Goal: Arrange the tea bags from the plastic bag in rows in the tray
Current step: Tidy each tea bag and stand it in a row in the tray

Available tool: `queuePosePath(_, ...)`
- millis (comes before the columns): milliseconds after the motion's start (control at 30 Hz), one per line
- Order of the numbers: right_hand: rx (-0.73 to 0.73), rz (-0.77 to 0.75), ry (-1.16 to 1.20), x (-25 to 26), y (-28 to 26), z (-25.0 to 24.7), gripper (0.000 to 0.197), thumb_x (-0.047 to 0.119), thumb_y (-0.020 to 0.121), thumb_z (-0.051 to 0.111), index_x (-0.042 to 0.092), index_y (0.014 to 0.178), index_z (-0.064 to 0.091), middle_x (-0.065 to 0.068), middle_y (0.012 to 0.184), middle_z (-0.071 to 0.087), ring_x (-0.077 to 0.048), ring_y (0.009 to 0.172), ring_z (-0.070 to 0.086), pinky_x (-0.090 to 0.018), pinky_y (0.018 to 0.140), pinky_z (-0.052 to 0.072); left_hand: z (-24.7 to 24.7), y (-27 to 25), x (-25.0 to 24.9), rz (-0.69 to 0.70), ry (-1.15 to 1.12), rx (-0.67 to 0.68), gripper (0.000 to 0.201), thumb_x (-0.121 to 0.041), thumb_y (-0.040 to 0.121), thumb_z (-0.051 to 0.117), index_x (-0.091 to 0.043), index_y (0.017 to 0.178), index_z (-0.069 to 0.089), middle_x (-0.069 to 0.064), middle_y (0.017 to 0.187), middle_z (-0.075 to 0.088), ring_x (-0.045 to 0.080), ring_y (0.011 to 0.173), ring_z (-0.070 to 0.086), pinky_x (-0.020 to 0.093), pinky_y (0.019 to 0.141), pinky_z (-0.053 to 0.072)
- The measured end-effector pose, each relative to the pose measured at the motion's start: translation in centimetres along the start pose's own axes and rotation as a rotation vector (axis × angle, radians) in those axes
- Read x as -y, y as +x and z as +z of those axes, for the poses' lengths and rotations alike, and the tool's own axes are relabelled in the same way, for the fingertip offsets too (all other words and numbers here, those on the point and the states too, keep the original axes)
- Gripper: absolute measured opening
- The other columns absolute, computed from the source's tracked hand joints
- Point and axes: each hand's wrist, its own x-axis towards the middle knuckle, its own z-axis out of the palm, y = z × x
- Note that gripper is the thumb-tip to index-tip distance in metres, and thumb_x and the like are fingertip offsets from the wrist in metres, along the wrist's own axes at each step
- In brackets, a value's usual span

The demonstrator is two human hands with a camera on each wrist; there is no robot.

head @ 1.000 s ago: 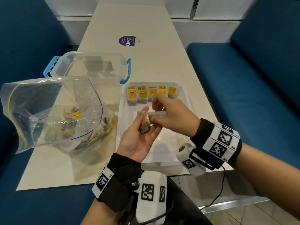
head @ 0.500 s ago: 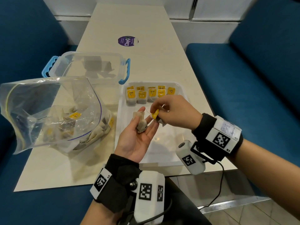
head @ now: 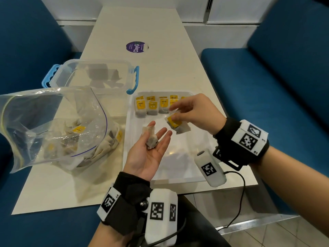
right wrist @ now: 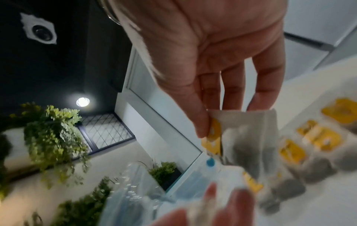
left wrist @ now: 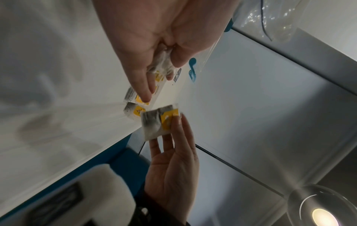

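The right hand (head: pixel 194 113) pinches a yellow-tagged tea bag (head: pixel 178 124) above the tray (head: pixel 179 177), its grip closed on the tag; the left hand (head: pixel 149 152), palm up with fingers relaxed, cradles a crumpled bag (head: pixel 151 139). A row of bags (head: pixel 153 106) fills the tray's far edge, bare floor nearer. Left lie the plastic bag (head: pixel 53 127) and a clear box (head: pixel 92 75) on the tabletop (head: pixel 160 68); only the right wrist view shows plants (right wrist: pixel 52 137)
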Motion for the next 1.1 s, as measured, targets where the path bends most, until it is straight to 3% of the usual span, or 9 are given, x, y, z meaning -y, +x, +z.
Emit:
queuePosePath(100, -0.041, -0.022, -0.120, -0.2, 0.8, -1.2, 0.008, 0.007, 0.076, 0.072, 0.008, 0.084, 0.070, 0.000, 0.078, 0.066, -0.002, 0.067, 0.058, -0.013, 0.073, 0.048, -0.4, 0.1, 0.1, 0.002, -0.014, -0.007, 0.029, -0.022, 0.101, 0.039, -0.014, 0.123, 0.056, 0.022, 0.122, 0.058, 0.032, 0.105, 0.065, 0.039, 0.084, 0.054)
queuePosePath(300, 0.095, 0.009, -0.119, -0.4, 1.9, -4.1, 0.007, 0.005, 0.077, 0.071, 0.008, 0.077, 0.064, -0.006, 0.074, 0.063, -0.008, 0.061, 0.053, -0.017, 0.064, 0.045, -0.7, 0.2, 0.3, -0.009, -0.027, -0.029, 0.030, -0.022, 0.102, 0.037, -0.013, 0.124, 0.056, 0.022, 0.120, 0.059, 0.033, 0.108, 0.062, 0.040, 0.082, 0.055)
queuePosePath(433, 0.155, 0.034, -0.085, -0.6, 2.5, -6.1, 0.011, 0.007, 0.082, 0.067, 0.012, 0.076, 0.059, 0.009, 0.056, 0.063, 0.001, 0.046, 0.054, -0.009, 0.048, 0.038, -0.8, 0.1, 0.7, -0.023, -0.019, -0.051, 0.031, -0.022, 0.102, 0.036, -0.012, 0.124, 0.056, 0.022, 0.120, 0.058, 0.034, 0.108, 0.062, 0.041, 0.082, 0.054)
queuePosePath(533, 0.048, -0.009, -0.229, -0.9, 2.8, -6.8, 0.008, 0.012, 0.084, 0.066, 0.013, 0.080, 0.059, 0.009, 0.068, 0.058, 0.010, 0.048, 0.049, -0.003, 0.048, 0.035, -0.8, 0.1, 0.9, -0.030, -0.020, -0.057, 0.031, -0.021, 0.102, 0.036, -0.012, 0.124, 0.056, 0.022, 0.119, 0.059, 0.034, 0.105, 0.063, 0.042, 0.080, 0.055)
queuePosePath(700, 0.149, 0.064, -0.081, -1.6, 2.8, -7.4, 0.007, 0.013, 0.092, 0.055, 0.013, 0.087, 0.050, 0.000, 0.058, 0.055, -0.004, 0.036, 0.041, -0.014, 0.045, 0.039, -0.5, 0.0, 1.0, -0.034, -0.017, -0.051, 0.032, -0.022, 0.102, 0.035, -0.011, 0.123, 0.057, 0.022, 0.118, 0.060, 0.034, 0.101, 0.064, 0.042, 0.080, 0.054)
queuePosePath(767, 0.128, 0.067, -0.110, -2.0, 2.9, -7.3, 0.006, 0.013, 0.094, 0.050, 0.011, 0.092, 0.045, -0.003, 0.062, 0.058, -0.004, 0.037, 0.049, -0.016, 0.040, 0.041, -0.5, 0.1, 1.1, -0.034, -0.013, -0.054, 0.031, -0.021, 0.102, 0.035, -0.011, 0.121, 0.057, 0.022, 0.118, 0.060, 0.034, 0.100, 0.065, 0.041, 0.079, 0.055)
queuePosePath(867, 0.137, 0.052, -0.153, -3.0, 3.7, -6.8, 0.006, 0.010, 0.096, 0.047, 0.012, 0.101, 0.046, -0.002, 0.077, 0.063, -0.007, 0.056, 0.064, -0.019, 0.040, 0.049, -0.6, 0.1, 1.2, -0.035, -0.015, -0.061, 0.031, -0.021, 0.103, 0.034, -0.010, 0.118, 0.058, 0.023, 0.118, 0.060, 0.033, 0.096, 0.067, 0.040, 0.078, 0.057)
queuePosePath(1033, 0.151, 0.063, -0.513, -5.2, 5.8, -5.8, 0.019, 0.012, 0.095, 0.046, 0.008, 0.111, 0.055, 0.000, 0.091, 0.055, -0.011, 0.056, 0.051, -0.015, 0.036, 0.044, -0.8, 0.3, 1.6, -0.039, -0.003, -0.071, 0.032, -0.021, 0.103, 0.034, -0.010, 0.121, 0.057, 0.023, 0.119, 0.060, 0.032, 0.090, 0.070, 0.039, 0.075, 0.058)
queuePosePath(1100, 0.166, 0.067, -0.614, -5.9, 6.6, -5.4, 0.020, 0.013, 0.094, 0.047, 0.009, 0.111, 0.056, -0.004, 0.102, 0.055, -0.016, 0.067, 0.052, -0.017, 0.044, 0.045, -0.8, 0.4, 1.7, -0.038, 0.001, -0.074, 0.032, -0.021, 0.103, 0.034, -0.011, 0.123, 0.056, 0.023, 0.119, 0.059, 0.032, 0.089, 0.070, 0.038, 0.075, 0.058)
